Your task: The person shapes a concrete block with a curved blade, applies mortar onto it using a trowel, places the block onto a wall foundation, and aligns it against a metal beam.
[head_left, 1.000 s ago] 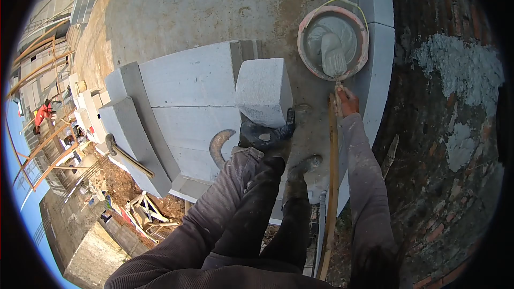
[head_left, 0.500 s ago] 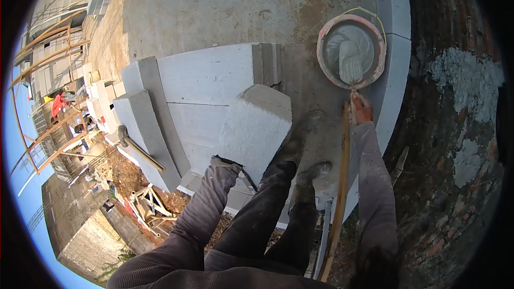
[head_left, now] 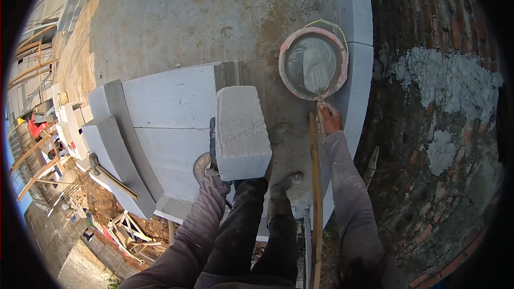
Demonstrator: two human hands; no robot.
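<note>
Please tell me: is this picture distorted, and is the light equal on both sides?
Head view: strong fisheye distortion, black border; head view: warm sunlight along the concrete floor's left, duller shade over the brickwork at right; head view: pale block and bucket fairly clear.

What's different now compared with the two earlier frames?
The left hand has turned the pale block and drawn it slightly nearer the body; its glove, first seen at the block's near end, now shows along its left side. Nothing was visibly let go. The right hand still holds the scoop in the bucket.
</note>
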